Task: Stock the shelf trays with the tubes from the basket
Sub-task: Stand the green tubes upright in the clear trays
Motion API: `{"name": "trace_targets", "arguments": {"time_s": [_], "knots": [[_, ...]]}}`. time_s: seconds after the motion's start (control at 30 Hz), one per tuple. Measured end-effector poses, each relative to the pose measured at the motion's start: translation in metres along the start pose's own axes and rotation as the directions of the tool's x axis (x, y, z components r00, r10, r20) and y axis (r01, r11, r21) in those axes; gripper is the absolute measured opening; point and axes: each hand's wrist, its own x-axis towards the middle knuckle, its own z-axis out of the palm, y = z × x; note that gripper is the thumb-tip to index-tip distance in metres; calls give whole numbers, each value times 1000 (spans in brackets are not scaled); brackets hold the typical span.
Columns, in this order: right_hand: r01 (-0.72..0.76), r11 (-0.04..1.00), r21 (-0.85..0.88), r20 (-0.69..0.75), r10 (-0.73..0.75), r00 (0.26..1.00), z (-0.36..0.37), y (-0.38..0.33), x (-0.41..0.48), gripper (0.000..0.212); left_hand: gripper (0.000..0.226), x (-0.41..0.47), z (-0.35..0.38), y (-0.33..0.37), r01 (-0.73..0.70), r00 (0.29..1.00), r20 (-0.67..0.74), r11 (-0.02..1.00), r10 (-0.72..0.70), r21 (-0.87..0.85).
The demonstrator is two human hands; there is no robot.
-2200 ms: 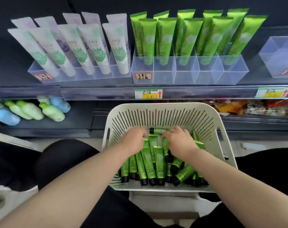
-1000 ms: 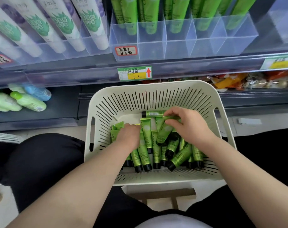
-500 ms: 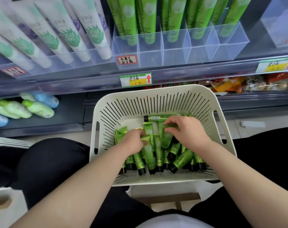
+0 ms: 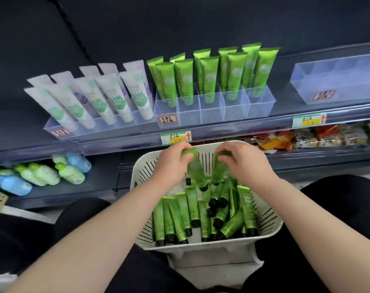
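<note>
Left hand (image 4: pixel 171 163) pinches a green tube (image 4: pixel 195 167) by its crimped end, cap hanging down over the basket (image 4: pixel 137 173). Just beside it, right hand (image 4: pixel 246 164) pinches a second tube (image 4: pixel 219 171) the same way, with loose tubes (image 4: pixel 191 210) piled below. Step looks like the carry to the shelf: next, raise both to the clear divided tray (image 4: pixel 212 112) and seat them cap-down in its vacant front cells.

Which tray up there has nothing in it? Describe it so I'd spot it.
Look along the upper shelf, above the basket. Past the green tubes, far right, sits a clear tray with a red label; unlike its neighbours, it holds no tubes.
</note>
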Motion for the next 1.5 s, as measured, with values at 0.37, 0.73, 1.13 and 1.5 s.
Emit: {"name": "trace_targets", "arguments": {"time_s": [0.37,0.73,1.13,1.5], "knots": [[-49,998,-51,-377,26,926,-120,9,47,20,15,65,-57,108,-185,949,-276,979,154,-89],[-102,980,-172,-401,25,916,-145,52,112,22,8,112,-41,161,-254,903,-378,964,206,-81],[-90,965,-245,-249,27,968,-135,76,121,24,13,166,-17,201,-257,925,-279,966,257,37],[-74,959,-275,-326,-20,945,-142,76,119,23,15,186,7,201,-290,937,-138,935,321,205]]}}
